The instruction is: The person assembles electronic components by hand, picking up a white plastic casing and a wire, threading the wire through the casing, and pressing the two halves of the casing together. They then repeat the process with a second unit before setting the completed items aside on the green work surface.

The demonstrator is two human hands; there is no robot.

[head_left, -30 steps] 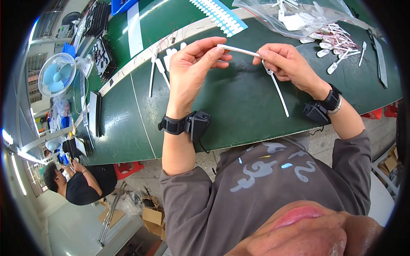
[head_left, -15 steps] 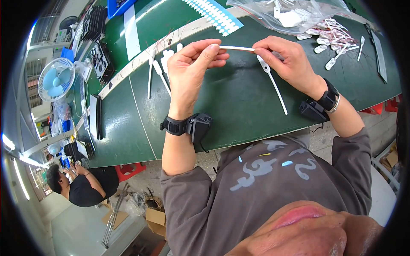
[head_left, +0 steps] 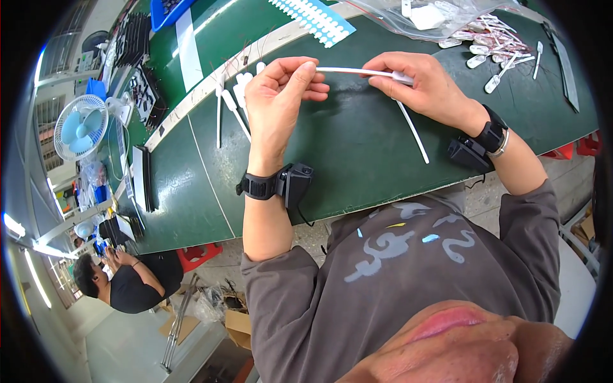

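A slim white stick with a wider paddle-like end is stretched level between my two hands, above the green table. My left hand pinches its left end between thumb and fingers. Around the right part of the stick my right hand is closed, thumb below and fingers above, and the wider end shows between them. Beneath that hand a similar white stick lies on the table, its upper end hidden. Several more white sticks lie just left of my left hand, partly covered by it.
A blue sheet with rows of white tabs lies at the far side. At the far right are a clear plastic bag, a heap of white wired pieces and a grey strip. A fan and a seated person are at left.
My right hand has shifted left along the stick, and the stick's wider end now shows between its fingers. My left hand keeps its pinch; the whole view has shifted slightly.
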